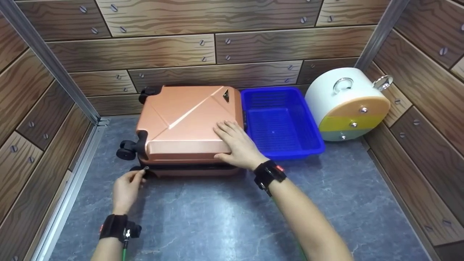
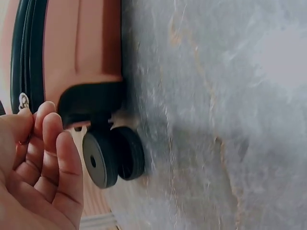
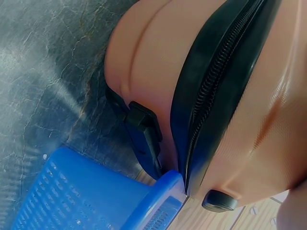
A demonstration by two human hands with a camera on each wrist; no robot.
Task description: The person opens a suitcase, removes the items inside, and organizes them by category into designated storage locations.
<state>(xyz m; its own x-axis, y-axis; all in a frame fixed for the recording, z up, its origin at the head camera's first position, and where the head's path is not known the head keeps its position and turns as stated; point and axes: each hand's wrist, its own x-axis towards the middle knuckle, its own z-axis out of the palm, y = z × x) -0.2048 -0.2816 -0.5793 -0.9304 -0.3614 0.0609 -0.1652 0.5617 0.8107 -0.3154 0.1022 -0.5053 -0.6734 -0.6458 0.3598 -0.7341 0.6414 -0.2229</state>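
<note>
A rose-gold hard-shell suitcase (image 1: 192, 116) lies flat on the floor, its black wheels (image 1: 126, 150) to the left. My left hand (image 1: 126, 190) is at its near left corner, thumb and fingertips pinching the small metal zipper pull (image 2: 23, 101). Beside those fingers a black double wheel (image 2: 112, 155) shows in the left wrist view. My right hand (image 1: 241, 146) rests on the near right part of the lid with fingers extended. Along the suitcase's side, the right wrist view shows the black zipper (image 3: 218, 72) with its teeth meshed in part of the track.
A blue plastic basket (image 1: 312, 146) stands against the suitcase's right end. Farther right is a round white drawer box (image 1: 322, 90) with orange, yellow and grey-green drawers. Wood-patterned walls (image 1: 261, 47) close in the grey marbled floor (image 1: 210, 217) on three sides.
</note>
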